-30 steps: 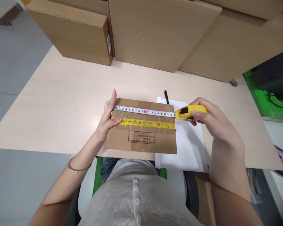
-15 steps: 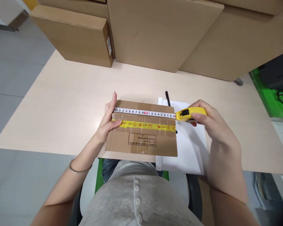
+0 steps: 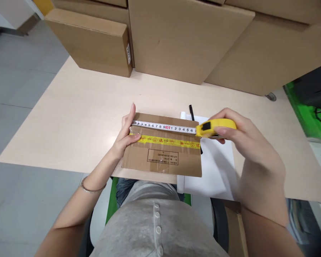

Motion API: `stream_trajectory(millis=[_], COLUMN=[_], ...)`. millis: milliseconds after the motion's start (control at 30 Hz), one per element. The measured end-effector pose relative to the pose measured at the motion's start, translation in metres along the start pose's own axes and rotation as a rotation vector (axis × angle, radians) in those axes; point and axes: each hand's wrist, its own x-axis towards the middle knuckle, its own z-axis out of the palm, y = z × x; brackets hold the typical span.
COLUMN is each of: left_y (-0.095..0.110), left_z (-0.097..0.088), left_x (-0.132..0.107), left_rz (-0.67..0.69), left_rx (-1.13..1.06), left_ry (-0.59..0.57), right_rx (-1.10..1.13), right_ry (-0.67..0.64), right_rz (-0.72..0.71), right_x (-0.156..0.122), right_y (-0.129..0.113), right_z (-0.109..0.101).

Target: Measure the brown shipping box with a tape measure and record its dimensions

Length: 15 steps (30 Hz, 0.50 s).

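A small brown cardboard box (image 3: 166, 169) with a strip of yellow printed packing tape (image 3: 173, 142) across it is in front of me. My left hand (image 3: 124, 135) grips its left side, thumb lying on the yellow strip, other fingers partly hidden behind the edge. My right hand (image 3: 238, 132) is closed around a yellow tape measure (image 3: 211, 127) at the box's right edge. Its white blade (image 3: 163, 126) runs over the upper part of the box to the left edge, where the blade's end meets my left hand.
White paper (image 3: 208, 175) lies partly under the box's right side, with a black pen (image 3: 191, 112) on it. Large cardboard boxes (image 3: 187, 39) stand along the back of the table (image 3: 56, 125). A smaller box (image 3: 91, 46) stands back left. A green and black object (image 3: 302, 103) is at the right.
The tape measure's case has moved slightly left, over the box's right edge, and less blade shows. My left hand keeps its grip on the box. The whole view has shifted a little.
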Motion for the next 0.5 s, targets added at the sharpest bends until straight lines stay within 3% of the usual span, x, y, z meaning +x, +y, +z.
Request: stream_trajectory(millis=[133, 267, 400, 500], left_y=[0.002, 0.004, 0.006, 0.008], left_z=[-0.001, -0.002, 0.004, 0.006], left_x=[0.000, -0.001, 0.000, -0.002], left_rz=[-0.024, -0.085, -0.111, -0.129], left_rx=[-0.021, -0.059, -0.133, -0.162], left_ry=[-0.006, -0.016, 0.021, 0.053], right_rx=[-0.203, -0.260, -0.236, -0.209], right_ry=[-0.094, -0.250, -0.378, -0.422], right_rz=[-0.072, -0.160, -0.313, -0.458], right_x=[0.031, 0.064, 0.083, 0.088], right_y=[-0.039, -0.070, -0.082, -0.080], right_z=[0.034, 0.071, 0.098, 0.107])
